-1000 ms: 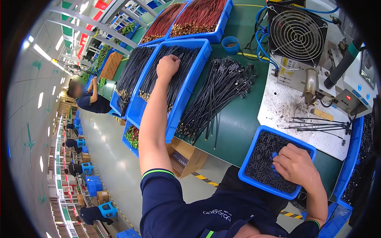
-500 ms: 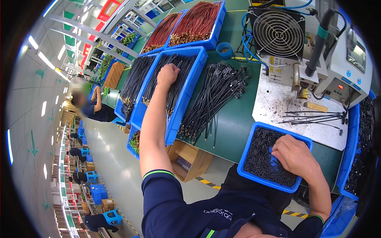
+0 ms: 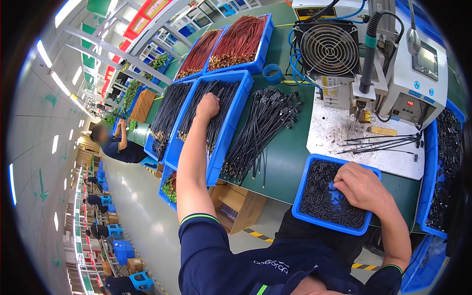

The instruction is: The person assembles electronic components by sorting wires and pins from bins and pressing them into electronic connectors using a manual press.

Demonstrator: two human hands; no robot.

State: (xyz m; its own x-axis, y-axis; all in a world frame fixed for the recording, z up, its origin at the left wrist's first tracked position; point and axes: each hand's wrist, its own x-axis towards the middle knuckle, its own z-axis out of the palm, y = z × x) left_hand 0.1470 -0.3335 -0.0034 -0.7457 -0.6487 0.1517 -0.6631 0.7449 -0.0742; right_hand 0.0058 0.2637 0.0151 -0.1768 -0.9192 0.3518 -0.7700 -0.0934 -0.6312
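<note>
The left hand [image 3: 208,105] is curled nearly closed at black cables [image 3: 220,123] in the long blue tray [image 3: 235,123], the right hand [image 3: 363,187] bunched over small black pieces [image 3: 319,189] in the blue bin [image 3: 327,224], each supply seemingly placed for easy reach, though whether either grips anything I can't tell.

Green bench [image 3: 290,157]. Black cable bundle [image 3: 265,128] loose on it. From bundle: long blue trays [image 3: 232,118] of black cables [image 3: 169,108], 9 o'clock; square-ended blue trays [image 3: 264,44] of red cables [image 3: 240,39], 11 o'clock; blue cup [image 3: 273,78], 12; white plate [image 3: 322,135], 3.
</note>
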